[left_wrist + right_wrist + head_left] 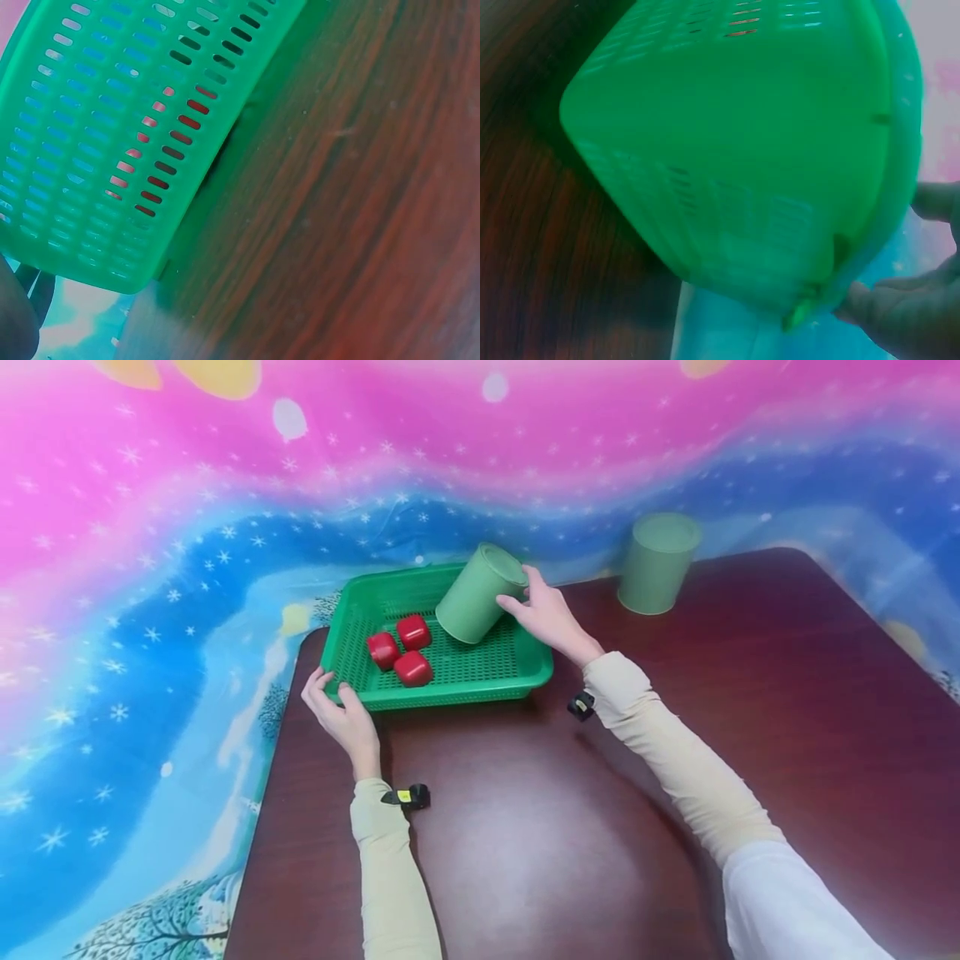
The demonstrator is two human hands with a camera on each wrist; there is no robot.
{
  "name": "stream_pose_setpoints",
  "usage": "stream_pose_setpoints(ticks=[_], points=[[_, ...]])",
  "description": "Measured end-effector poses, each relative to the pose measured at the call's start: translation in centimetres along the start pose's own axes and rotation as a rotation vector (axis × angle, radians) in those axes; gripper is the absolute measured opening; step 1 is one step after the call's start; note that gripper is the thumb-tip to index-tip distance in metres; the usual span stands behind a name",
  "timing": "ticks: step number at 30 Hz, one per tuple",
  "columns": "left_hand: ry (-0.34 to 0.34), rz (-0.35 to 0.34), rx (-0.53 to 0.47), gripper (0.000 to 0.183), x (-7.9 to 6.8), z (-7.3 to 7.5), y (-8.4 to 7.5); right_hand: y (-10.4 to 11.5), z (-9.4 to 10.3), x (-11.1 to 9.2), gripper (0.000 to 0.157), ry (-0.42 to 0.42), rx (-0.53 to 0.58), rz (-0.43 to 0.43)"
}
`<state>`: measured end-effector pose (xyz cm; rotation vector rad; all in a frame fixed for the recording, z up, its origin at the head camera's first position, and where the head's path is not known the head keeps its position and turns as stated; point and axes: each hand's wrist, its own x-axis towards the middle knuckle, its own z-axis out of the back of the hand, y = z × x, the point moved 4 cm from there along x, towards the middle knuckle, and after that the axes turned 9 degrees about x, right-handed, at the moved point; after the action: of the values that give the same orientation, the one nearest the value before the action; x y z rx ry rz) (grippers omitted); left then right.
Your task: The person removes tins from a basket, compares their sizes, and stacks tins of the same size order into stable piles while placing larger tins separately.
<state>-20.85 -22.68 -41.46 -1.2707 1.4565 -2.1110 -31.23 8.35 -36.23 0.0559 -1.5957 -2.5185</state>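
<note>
A green plastic basket (480, 689) with slotted sides is at the far left of the table. Inside it are three red rounded blocks (413, 668) and a tilted pale green canister (476, 597). My left hand (343, 722) grips the basket's near left corner, thumb over the rim; a dark part of that hand shows at the edge of the left wrist view. At the far right corner, my right hand (551, 614) holds the rim, close beside the canister. In the right wrist view its fingertips (855, 300) meet the rim; part of the thumb is hidden behind it.
A second pale green canister (658, 564) stands upright near the table's back edge, right of the basket. The dark brown wooden table (540, 827) ends just behind the basket, against a pink and blue patterned cloth (225, 552).
</note>
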Motion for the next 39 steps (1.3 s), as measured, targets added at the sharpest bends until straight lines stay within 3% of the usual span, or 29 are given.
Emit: stream_pose_setpoints(ticks=[7,11,16,23,32,39], points=[[0.001,-0.021,-0.008,0.021,0.0,-0.7,-0.4,0.5,-0.8,0.5,0.079,0.072,-0.044,0.033],[0.005,-0.005,-0.016,0.021,-0.2,-1.0,-0.2,0.5,-1.3,0.2,0.063,0.076,-0.057,0.091],[-0.005,-0.004,-0.020,0.020,-0.2,-0.8,-0.2,0.5,-2.4,0.3,0.047,0.142,-0.101,0.161],[-0.014,0.001,-0.014,0.019,-0.1,-0.3,-0.2,0.8,-3.9,0.6,0.053,0.205,-0.111,0.228],[0.000,0.018,-0.011,0.021,-0.1,-0.2,0.3,-0.4,-3.9,0.8,0.060,0.036,-0.040,0.145],[-0.008,0.010,-0.009,0.021,-0.3,0.1,0.8,-0.5,-3.6,0.3,0.107,-0.093,0.065,0.146]])
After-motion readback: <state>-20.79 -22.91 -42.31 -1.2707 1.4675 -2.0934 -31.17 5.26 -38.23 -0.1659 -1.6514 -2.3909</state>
